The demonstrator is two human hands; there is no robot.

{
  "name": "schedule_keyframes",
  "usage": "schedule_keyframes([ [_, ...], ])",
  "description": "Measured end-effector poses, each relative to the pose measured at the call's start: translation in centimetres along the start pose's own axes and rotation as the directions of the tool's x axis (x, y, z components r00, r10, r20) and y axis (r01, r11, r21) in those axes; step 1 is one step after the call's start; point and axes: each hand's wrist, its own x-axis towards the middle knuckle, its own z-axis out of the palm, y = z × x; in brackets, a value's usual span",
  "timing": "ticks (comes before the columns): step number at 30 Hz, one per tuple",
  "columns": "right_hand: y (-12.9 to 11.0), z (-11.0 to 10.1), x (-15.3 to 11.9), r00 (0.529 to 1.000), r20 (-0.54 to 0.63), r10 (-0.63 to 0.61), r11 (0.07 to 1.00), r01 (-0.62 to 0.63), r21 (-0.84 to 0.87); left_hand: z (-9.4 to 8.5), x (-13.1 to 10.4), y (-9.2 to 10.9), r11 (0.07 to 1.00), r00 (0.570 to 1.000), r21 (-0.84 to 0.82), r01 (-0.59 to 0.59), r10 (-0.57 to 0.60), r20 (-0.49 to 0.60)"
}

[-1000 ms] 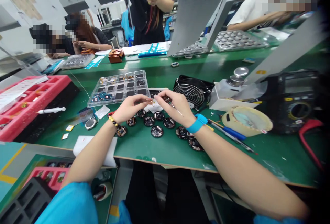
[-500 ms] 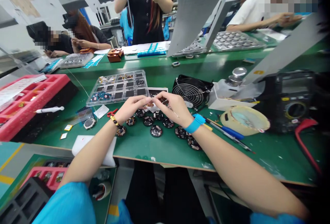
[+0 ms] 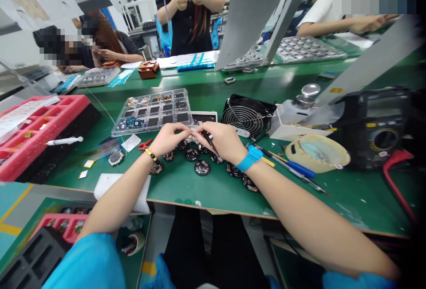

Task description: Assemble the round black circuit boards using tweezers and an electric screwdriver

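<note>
My left hand (image 3: 167, 139) and my right hand (image 3: 226, 142) meet at the fingertips above the bench. Dark tweezers (image 3: 211, 143) lie in my right hand, slanting back under the palm. The fingers of my left hand are pinched together; whatever is between them is too small or hidden to name. Below and around both hands sit several black round circuit boards (image 3: 202, 168), some partly covered by the hands. Just behind my fingers is a small white-edged box (image 3: 213, 115), mostly blocked from view.
A clear compartment case (image 3: 153, 111) stands behind my left hand, red pliers (image 3: 145, 144) beside it. At right are a fan (image 3: 244, 116), pens (image 3: 300, 169), a yellowish bowl (image 3: 342, 160) and a multimeter (image 3: 382, 123). A pink foam tray (image 3: 78, 103) is at left. Co-workers sit and stand opposite.
My right hand has turned a little, and the tweezers now show dark and nearer the palm. My left fingers have bent into a tighter pinch. The standing co-worker's hands have come lower.
</note>
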Motion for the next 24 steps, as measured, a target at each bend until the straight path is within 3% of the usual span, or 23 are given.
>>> schedule_keyframes([
  [7,0.3,0.5,-0.1,0.993,-0.033,-0.111,0.984,0.105,-0.142,0.0,0.0,0.0,0.999,0.999,0.022,-0.024,0.025,-0.042],
  [10,0.0,0.4,-0.2,0.984,-0.044,-0.173,0.974,0.164,-0.159,-0.1,0.0,0.0,0.996,0.992,0.075,-0.050,0.059,-0.115],
  [14,-0.6,0.4,-0.3,0.975,-0.054,-0.216,0.968,0.206,-0.146,-0.2,0.2,-0.2,0.996,0.982,-0.088,0.004,-0.020,-0.189],
  [18,-0.5,0.2,-0.1,0.991,-0.080,-0.110,0.989,0.101,-0.111,-0.3,0.1,0.0,0.957,0.980,-0.285,0.054,-0.105,-0.167],
  [24,-0.1,-1.0,0.4,0.981,-0.174,0.092,0.991,-0.106,-0.076,-0.8,-0.1,0.7,0.900,0.969,-0.429,0.080,-0.171,-0.177],
])
